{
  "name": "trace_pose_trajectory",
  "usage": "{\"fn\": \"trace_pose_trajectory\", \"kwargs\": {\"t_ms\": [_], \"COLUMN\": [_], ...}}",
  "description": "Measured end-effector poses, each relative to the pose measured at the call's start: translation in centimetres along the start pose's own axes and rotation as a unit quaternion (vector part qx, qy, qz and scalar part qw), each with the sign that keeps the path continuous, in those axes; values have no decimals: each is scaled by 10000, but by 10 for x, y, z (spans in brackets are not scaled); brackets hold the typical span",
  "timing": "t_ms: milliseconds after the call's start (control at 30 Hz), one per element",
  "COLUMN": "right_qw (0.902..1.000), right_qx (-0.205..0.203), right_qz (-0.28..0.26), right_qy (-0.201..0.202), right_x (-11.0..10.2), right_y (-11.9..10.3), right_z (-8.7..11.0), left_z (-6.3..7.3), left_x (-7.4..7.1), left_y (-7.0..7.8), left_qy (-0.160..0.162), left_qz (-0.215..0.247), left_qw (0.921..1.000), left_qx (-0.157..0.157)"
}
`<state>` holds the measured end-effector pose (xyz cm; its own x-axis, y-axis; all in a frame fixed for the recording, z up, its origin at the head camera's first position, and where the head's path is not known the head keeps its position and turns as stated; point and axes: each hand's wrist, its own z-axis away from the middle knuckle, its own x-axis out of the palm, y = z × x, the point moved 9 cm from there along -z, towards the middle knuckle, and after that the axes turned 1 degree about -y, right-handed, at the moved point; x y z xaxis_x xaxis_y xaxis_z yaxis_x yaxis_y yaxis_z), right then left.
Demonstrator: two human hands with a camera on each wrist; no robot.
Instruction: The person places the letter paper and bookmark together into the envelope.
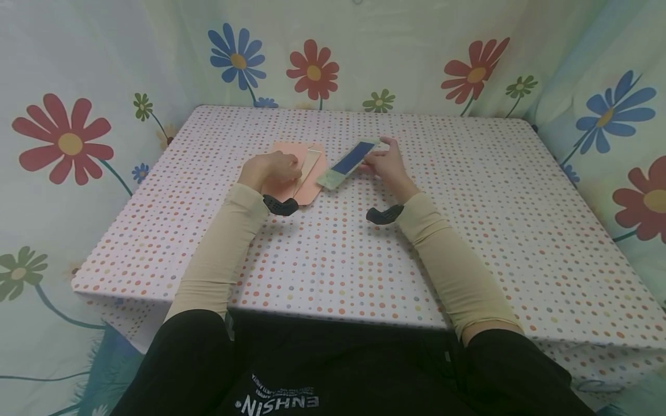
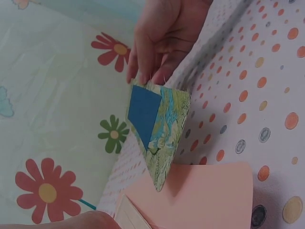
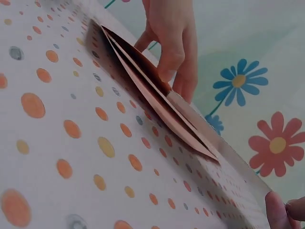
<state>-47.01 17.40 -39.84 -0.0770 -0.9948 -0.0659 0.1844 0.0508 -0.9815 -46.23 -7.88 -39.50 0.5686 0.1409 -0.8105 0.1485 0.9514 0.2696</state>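
Note:
A long card strip (image 1: 354, 159), with a green-and-blue painted pattern and a dark blue panel, slants above the table. My right hand (image 1: 387, 164) pinches its far right end between thumb and fingers. To the left lies a folded pink card folder (image 1: 311, 193), a pale narrow piece (image 1: 307, 167) across it. My left hand (image 1: 273, 167) is over the folder. In the right wrist view, the left hand's thumb and fingers (image 3: 170, 64) pinch the folder's upper layer, and its layers stand apart. The painted strip's lower tip is close to the folder in the left wrist view.
A white tablecloth with coloured dots (image 1: 333, 254) covers the table. Behind and beside it hang flower-printed curtains (image 1: 406, 52). Black bands (image 1: 281, 205) sit at both wrists, over beige sleeves (image 1: 213, 260).

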Motion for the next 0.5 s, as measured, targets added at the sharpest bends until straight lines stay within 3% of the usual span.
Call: {"fn": "trace_pose_trajectory", "kwargs": {"t_ms": [267, 500], "right_qw": [9997, 9994], "right_qx": [-93, -151], "right_qz": [-38, 305], "right_qy": [240, 94], "right_x": [7, 18], "right_y": [3, -1], "right_z": [-1, 9], "left_z": [2, 2], "left_x": [0, 1], "left_y": [0, -1], "left_qy": [-9, -5], "left_qz": [40, 43], "left_qw": [10000, 9999], "left_qx": [-53, -103]}}
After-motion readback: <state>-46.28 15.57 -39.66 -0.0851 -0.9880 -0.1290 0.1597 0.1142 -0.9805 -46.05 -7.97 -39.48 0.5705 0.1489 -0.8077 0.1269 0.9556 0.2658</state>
